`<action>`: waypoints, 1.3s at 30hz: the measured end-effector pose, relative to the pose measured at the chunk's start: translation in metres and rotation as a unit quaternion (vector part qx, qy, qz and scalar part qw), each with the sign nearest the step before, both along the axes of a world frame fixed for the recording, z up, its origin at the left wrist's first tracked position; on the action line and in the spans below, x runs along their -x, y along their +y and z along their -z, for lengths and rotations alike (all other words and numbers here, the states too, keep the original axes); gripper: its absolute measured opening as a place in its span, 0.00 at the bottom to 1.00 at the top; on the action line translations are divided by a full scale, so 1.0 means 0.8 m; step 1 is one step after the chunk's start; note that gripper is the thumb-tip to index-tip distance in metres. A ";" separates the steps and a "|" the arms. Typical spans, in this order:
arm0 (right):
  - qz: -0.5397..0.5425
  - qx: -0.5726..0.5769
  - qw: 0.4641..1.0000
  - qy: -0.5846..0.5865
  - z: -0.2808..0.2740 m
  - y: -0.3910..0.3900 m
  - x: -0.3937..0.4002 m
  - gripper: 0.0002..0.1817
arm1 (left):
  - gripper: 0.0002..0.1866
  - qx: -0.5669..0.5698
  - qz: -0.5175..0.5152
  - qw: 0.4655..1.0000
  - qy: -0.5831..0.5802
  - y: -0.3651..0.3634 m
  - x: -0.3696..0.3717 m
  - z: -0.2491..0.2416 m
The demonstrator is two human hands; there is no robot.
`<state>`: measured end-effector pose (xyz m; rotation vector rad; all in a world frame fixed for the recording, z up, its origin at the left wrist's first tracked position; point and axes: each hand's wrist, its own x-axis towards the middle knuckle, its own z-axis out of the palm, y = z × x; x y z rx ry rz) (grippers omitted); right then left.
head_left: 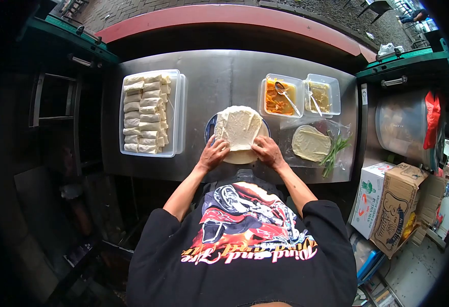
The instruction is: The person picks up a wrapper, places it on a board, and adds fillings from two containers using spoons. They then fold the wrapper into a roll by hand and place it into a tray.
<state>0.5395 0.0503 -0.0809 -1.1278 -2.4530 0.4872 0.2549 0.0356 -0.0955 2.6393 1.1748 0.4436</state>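
Note:
A pale, thin spring roll wrapper (239,125) lies over a round plate (208,129) with a dark blue rim, its sides folded inward. My left hand (215,152) is closed on the wrapper's near left edge. At the near right edge my right hand (267,151) pinches the same wrapper. Any filling underneath is hidden. To the right, more flat wrappers (310,143) rest on a clear plastic sheet, with green stalks (334,156) beside them. Finished rolls (149,115) are stacked in rows in a clear plastic tub (173,149) on the left.
Behind the wrappers stand a container of orange shredded filling (272,100) and a container of pale filling (320,94), each with a spoon. Everything rests on a steel table (209,71). Cardboard boxes (396,207) and a large clear tub (399,123) sit at the right.

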 end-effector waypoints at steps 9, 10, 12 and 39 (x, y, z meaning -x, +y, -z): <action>0.000 -0.032 0.999 -0.034 -0.005 -0.041 -0.010 0.16 | 0.13 -0.014 0.004 0.999 0.037 -0.048 0.001 0.001; 0.000 -0.035 0.999 -0.033 -0.005 -0.046 -0.011 0.16 | 0.13 -0.017 0.004 0.999 0.037 -0.054 0.003 0.000; 0.007 -0.037 0.999 -0.038 -0.003 -0.054 -0.013 0.16 | 0.14 0.004 -0.013 1.000 0.025 -0.064 0.007 -0.001; 0.126 0.067 0.989 0.035 0.001 -0.117 -0.016 0.19 | 0.10 0.042 -0.055 0.997 0.044 -0.104 0.011 -0.004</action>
